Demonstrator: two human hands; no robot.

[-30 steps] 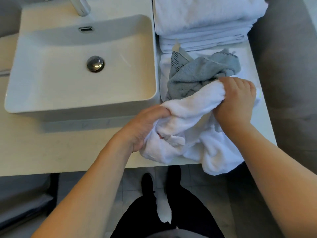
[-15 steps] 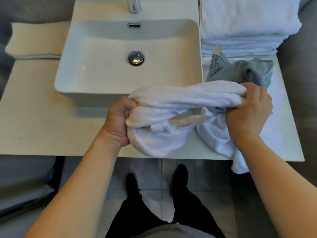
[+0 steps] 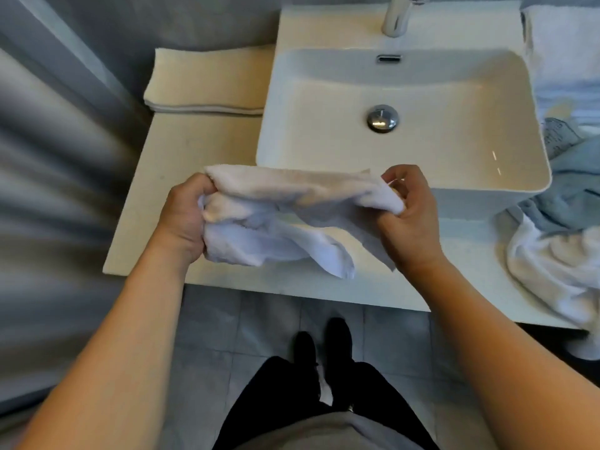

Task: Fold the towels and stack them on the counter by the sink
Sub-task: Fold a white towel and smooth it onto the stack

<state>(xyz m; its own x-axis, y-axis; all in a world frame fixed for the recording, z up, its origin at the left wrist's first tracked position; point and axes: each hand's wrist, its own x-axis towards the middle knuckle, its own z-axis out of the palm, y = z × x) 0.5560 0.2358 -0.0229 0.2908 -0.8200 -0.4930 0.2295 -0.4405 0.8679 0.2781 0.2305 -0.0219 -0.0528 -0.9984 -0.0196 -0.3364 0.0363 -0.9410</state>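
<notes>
Left hand (image 3: pixel 181 219) grips bunched end of white towel (image 3: pixel 279 219); right hand (image 3: pixel 406 216) pinches other end. Towel hangs above counter (image 3: pixel 146 203) front, before sink (image 3: pixel 402 125). Folded towel (image 3: pixel 207 79) beyond, left of sink.

Two bare hands, the left hand (image 3: pixel 181 219) and the right hand (image 3: pixel 409 219). One crumpled white terry towel (image 3: pixel 279 219) between them. One folded cream towel (image 3: pixel 207 81) on the pale stone worktop (image 3: pixel 143 228). One rectangular white ceramic basin (image 3: pixel 402 125), with one chrome tap (image 3: pixel 396 14) and one chrome drain plug (image 3: pixel 382 118). One blue-grey towel (image 3: pixel 571 186), one loose white towel (image 3: pixel 552 267) and one stack of folded white towels (image 3: pixel 565 53); how many it holds cannot be told.
</notes>
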